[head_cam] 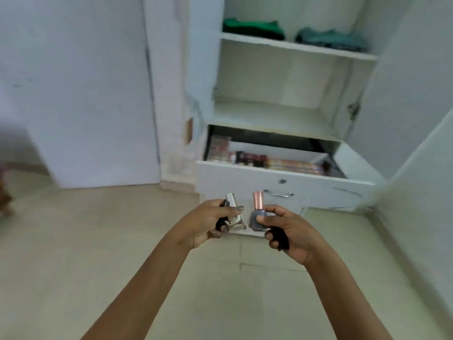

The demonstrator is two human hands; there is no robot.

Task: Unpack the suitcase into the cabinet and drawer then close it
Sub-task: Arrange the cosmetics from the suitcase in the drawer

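Pale tiled floor (98, 241) in a white-walled room, all a little blurred. Nearest, two bare forearms stretched forward over it, side by side.

On the left hand (208, 224), fingers curled round a clear bottle (232, 212) with a silver cap, plus a dark item (221, 220) tucked against the palm, too blurred to name. On the right hand (294, 231), thumb and fingers pinching a grey nail polish bottle (257, 218) by its body, rose-gold cap up, with a second dark item (279, 238) clamped under the lower fingers. Two things per hand, probably to save trips. Bottles upright and apart, likely to avoid knocks or leaks.

Just beyond, the drawer (245, 182) at the foot of the cabinet (269, 114), open and well out. Inside, a row of small cosmetics (247, 158) toward the left, with patterned lining showing to their right: seemingly the spot for this handful.

Above, one shelf, then a higher shelf with a green folded garment (252, 28) and a teal garment (331, 39), near each other but apart. Clothes high, small bottles low: sorting by kind, by the look of it. Cabinet door (411, 94) standing open on the right.

Suitcase out of view, so no telling how much is left in it. Drawer and door not yet closed.
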